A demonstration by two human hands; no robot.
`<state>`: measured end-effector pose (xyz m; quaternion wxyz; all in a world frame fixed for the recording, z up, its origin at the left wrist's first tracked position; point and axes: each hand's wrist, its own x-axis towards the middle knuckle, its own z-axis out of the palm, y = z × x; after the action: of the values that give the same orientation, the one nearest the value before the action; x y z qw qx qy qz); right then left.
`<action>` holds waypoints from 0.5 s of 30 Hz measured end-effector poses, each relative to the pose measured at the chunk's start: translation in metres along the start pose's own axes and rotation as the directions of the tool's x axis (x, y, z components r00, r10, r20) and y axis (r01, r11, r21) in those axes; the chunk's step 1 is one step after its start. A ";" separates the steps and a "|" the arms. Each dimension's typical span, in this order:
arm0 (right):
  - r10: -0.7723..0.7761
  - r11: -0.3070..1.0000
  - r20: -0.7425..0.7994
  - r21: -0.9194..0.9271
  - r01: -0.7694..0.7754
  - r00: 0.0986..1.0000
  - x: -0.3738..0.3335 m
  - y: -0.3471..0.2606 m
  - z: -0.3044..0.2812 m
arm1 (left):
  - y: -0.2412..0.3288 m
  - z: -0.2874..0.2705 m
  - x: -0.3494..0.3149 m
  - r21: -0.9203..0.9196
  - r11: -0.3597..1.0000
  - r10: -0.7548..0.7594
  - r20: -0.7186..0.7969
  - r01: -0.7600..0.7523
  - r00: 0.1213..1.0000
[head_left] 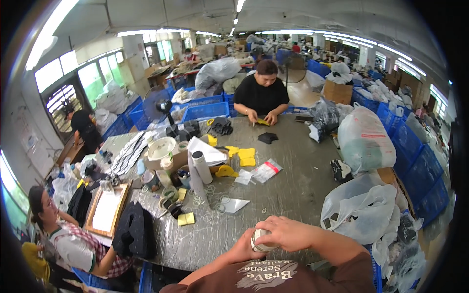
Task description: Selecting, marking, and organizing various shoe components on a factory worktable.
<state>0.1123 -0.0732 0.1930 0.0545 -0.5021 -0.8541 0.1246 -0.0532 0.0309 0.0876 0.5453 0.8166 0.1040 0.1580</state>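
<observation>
At the near edge of the table, close to my brown shirt, both my hands are closed around a round off-white thing (261,240), like a small jar or a roll; its exact kind is not plain. My left hand (242,248) wraps its left side. From the right and above, my right hand (285,231) grips it with the fingers curled over the top. Beyond my hands lie a white paper piece (234,204), a clear plastic bag with a red stripe (266,171), and several loose clear rings. Yellow cut pieces (246,156) rest farther off.
Cans, tubs and a white roll (201,167) crowd the table's left middle. Across the table (293,195), a person in black (262,93) handles a yellow piece. Another person (83,244) holds black material (134,232) at the left. Stuffed plastic bags (366,139) line the right edge.
</observation>
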 end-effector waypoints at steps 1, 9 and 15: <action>-0.017 1.000 0.010 0.009 0.017 1.000 -0.001 -0.002 -0.004 | -0.001 -0.001 -0.004 -0.004 1.000 -0.015 -0.015 0.015 1.000; 0.279 0.626 -0.604 0.704 0.336 0.746 -0.020 -0.004 -0.006 | 0.017 -0.026 -0.014 -0.024 0.999 -0.033 0.025 0.034 0.999; 0.749 -0.054 -0.440 0.705 0.707 0.495 -0.049 0.001 0.081 | 0.073 -0.057 -0.003 0.000 0.973 0.229 0.034 -0.229 0.973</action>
<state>0.1195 -0.1278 0.1162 0.8157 -0.2783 -0.2727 0.4276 -0.0773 0.0506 0.1745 0.5234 0.8269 0.0001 0.2058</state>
